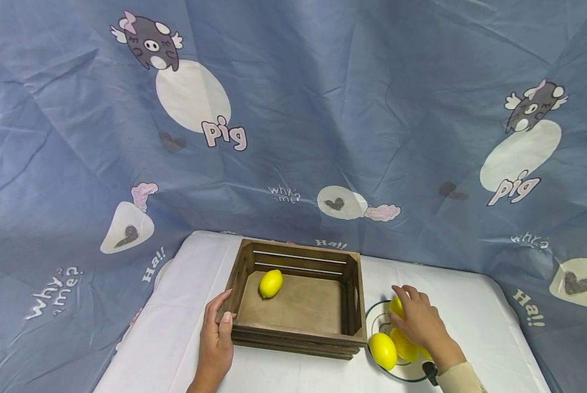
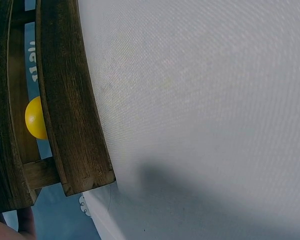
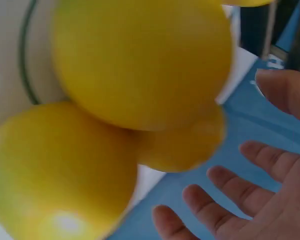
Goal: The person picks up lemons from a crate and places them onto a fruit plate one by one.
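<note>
A brown slatted wooden crate (image 1: 293,305) stands on the white table, with one lemon (image 1: 271,284) lying inside towards the left. My left hand (image 1: 215,341) holds the crate's left end, thumb at the near corner and fingers along the side wall. At the right, several lemons (image 1: 383,351) lie on a white plate (image 1: 405,374) with a dark green rim. Over them reaches my right hand (image 1: 421,322), partly covering the fruit in the head view. The right wrist view shows its fingers (image 3: 245,192) spread, beside a large blurred lemon (image 3: 145,60), with nothing between them.
The plate sits close to the crate's right end. White cloth (image 1: 273,376) covers the table, and a blue printed curtain (image 1: 293,109) hangs behind and around it. A black strap or device (image 1: 429,373) shows below the right wrist.
</note>
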`<state>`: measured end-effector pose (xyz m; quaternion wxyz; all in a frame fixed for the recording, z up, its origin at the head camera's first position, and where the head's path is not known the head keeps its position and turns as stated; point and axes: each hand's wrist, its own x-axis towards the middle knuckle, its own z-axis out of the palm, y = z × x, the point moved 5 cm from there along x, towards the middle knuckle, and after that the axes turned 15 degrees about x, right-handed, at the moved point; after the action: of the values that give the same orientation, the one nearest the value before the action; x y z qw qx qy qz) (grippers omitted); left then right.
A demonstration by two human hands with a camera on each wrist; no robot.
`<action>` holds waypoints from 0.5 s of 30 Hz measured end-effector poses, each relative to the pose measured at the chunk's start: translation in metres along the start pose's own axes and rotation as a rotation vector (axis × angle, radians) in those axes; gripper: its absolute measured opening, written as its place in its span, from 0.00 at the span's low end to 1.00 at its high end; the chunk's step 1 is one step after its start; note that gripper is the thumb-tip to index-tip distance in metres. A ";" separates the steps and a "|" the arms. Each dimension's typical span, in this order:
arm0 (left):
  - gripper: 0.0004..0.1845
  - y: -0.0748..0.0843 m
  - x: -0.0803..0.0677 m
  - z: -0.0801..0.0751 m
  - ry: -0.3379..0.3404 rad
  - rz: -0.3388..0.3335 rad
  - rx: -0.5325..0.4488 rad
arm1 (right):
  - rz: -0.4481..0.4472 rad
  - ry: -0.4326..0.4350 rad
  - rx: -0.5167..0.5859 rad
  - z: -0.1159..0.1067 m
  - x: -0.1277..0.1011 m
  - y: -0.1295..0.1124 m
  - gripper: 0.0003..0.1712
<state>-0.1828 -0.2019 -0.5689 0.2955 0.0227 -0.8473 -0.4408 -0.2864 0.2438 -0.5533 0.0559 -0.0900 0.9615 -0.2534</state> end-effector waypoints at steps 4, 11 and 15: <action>0.26 0.000 -0.001 0.001 0.006 0.004 0.000 | -0.084 0.074 0.027 -0.015 0.000 -0.019 0.37; 0.26 -0.001 0.000 0.000 -0.003 -0.001 -0.004 | -0.182 0.124 0.124 -0.042 0.005 -0.048 0.35; 0.26 0.000 0.001 0.001 -0.015 -0.006 -0.007 | -0.178 0.093 0.154 -0.051 0.008 -0.057 0.36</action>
<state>-0.1838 -0.2019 -0.5689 0.2878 0.0208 -0.8479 -0.4448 -0.2943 0.2179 -0.4812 -0.0045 -0.1585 0.9290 -0.3343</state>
